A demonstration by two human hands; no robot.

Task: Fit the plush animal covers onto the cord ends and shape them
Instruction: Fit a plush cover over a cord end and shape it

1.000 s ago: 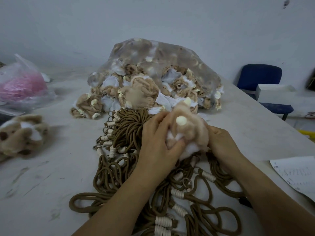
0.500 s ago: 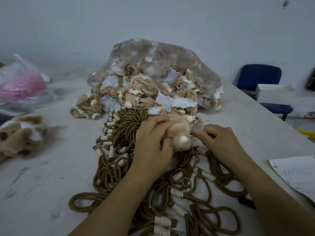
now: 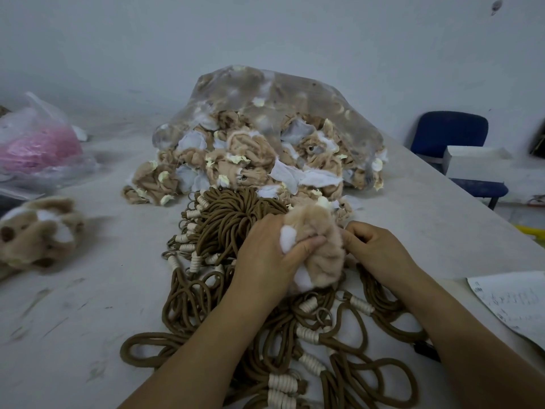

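The left hand (image 3: 265, 261) is clamped round the plush cover (image 3: 321, 255), likely steadied for fitting; the right hand (image 3: 380, 249) is curled at its edge, its hold hidden. The cover is held over the brown cords (image 3: 224, 222), spare covers (image 3: 253, 149) bagged just behind

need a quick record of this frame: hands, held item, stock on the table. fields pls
left hand: grips tan plush animal cover with white patches
right hand: fingers curled at the cover's right edge, seemingly pinching it
fit state: cannot tell, cover hides what is inside
cords: brown looped cords with white wrappings, heaped under both hands
stock: clear plastic bag of tan covers, behind the cords
shaped piece: tan plush animal, left on the grey table
other: clear bag with pink filling, white paper sheet, blue chair
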